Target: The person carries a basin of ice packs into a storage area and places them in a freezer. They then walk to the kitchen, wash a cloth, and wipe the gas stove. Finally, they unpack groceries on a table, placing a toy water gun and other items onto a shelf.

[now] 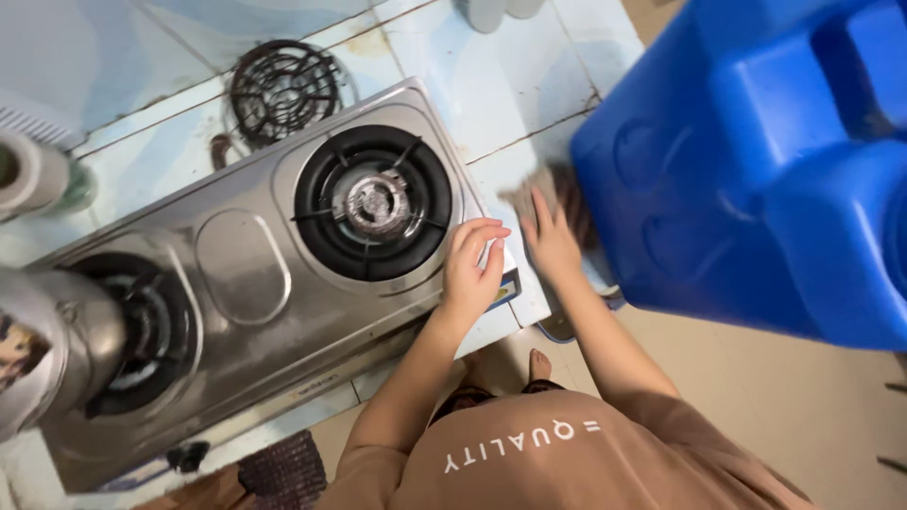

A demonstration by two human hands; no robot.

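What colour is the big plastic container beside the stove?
Bright blue; the container shows in the head view.

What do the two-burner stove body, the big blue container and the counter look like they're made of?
The silver two-burner stove body looks like brushed stainless steel, with a dull streaked sheen. The big blue container seems to be moulded plastic: glossy, with rounded pressed shapes. The pale blue counter appears to be glazed tile, judging by its dark grout lines.
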